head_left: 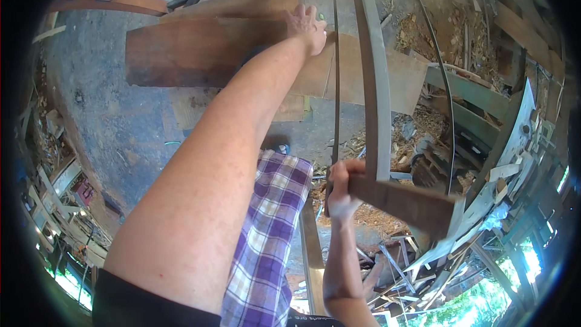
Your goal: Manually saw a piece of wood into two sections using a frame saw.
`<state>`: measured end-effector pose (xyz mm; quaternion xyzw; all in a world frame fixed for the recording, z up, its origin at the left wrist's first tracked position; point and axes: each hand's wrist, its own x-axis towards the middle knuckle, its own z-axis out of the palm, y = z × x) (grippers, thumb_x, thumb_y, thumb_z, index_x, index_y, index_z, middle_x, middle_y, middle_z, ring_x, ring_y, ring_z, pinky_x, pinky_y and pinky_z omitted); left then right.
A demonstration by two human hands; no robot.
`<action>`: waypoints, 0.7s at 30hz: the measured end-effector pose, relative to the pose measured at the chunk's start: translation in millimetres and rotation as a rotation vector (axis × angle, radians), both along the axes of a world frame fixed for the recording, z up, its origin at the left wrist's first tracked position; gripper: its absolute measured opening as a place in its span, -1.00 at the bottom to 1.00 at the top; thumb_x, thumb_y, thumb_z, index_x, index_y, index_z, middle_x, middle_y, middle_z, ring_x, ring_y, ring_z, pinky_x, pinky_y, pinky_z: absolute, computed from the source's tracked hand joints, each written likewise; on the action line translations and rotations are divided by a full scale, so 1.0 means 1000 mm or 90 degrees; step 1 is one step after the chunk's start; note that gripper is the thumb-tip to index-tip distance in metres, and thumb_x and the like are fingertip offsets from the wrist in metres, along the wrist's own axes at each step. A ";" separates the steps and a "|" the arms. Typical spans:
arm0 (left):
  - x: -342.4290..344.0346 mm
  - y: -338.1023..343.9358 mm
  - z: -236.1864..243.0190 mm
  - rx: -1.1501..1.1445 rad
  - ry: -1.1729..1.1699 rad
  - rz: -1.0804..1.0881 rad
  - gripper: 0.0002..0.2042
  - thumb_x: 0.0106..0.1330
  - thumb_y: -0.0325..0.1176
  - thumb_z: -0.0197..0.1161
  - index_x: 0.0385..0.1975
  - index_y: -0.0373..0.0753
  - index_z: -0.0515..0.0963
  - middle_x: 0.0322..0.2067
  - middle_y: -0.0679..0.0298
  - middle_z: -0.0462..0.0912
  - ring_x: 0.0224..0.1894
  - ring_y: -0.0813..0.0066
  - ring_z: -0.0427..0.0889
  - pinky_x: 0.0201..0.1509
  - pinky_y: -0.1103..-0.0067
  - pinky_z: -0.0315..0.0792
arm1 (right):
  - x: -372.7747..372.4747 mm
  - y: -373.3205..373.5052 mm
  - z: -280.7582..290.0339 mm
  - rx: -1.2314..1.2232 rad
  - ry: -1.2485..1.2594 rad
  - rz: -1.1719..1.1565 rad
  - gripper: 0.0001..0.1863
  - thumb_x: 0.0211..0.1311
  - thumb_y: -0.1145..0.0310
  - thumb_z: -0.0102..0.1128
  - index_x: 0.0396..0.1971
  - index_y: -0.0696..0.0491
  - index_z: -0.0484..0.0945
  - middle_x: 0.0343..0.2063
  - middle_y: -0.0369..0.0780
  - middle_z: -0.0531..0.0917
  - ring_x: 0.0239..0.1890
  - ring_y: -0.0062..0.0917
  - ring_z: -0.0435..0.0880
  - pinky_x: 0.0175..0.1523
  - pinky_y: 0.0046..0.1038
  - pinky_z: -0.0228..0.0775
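small white lettering [310,318] in one short line, printed on the black cloth garment [331,322] worn by the person, at the lower edge of the view, too small to read with certainty

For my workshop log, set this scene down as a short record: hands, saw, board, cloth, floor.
Left hand: fingers spread, on the board
Right hand: closed around the lower end of the frame saw
Saw: wooden frame, thin blade on the picture's left side
Board: brown, lying flat; blade crosses it in view, contact unclear
Cloth: purple and white plaid
Floor: shavings toward the right
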<state>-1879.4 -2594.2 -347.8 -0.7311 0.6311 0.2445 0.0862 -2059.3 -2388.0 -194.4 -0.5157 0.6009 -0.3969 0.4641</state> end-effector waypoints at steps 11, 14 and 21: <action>-0.001 -0.001 0.004 -0.011 -0.046 -0.015 -0.72 0.34 -0.10 0.03 -0.02 0.14 0.57 0.11 0.24 0.33 0.21 0.22 0.19 0.15 0.05 0.10 | 0.028 -0.083 -0.038 -0.006 0.085 0.018 -0.84 0.12 0.48 0.21 -0.61 0.16 0.48 -0.72 -0.35 0.49 -0.68 -0.67 0.38 -0.55 -0.55 0.20; 0.001 -0.001 0.004 0.019 -0.041 -0.011 -0.73 0.34 -0.11 0.04 -0.03 0.14 0.57 0.12 0.23 0.32 0.21 0.19 0.19 0.16 0.02 0.10 | 0.013 -0.041 -0.004 0.119 -0.014 -0.061 -0.89 0.11 0.49 0.20 -0.53 0.12 0.44 -0.68 -0.33 0.48 -0.62 -0.67 0.44 -0.48 -0.60 0.30; 0.002 -0.005 -0.007 0.004 -0.028 -0.008 -0.73 0.33 -0.12 0.04 -0.04 0.11 0.58 0.13 0.22 0.30 0.22 0.16 0.18 0.21 -0.03 0.08 | 0.018 -0.005 -0.019 0.031 -0.032 -0.063 -0.93 0.14 0.55 0.12 -0.49 0.13 0.43 -0.65 -0.33 0.44 -0.62 -0.70 0.37 -0.52 -0.60 0.22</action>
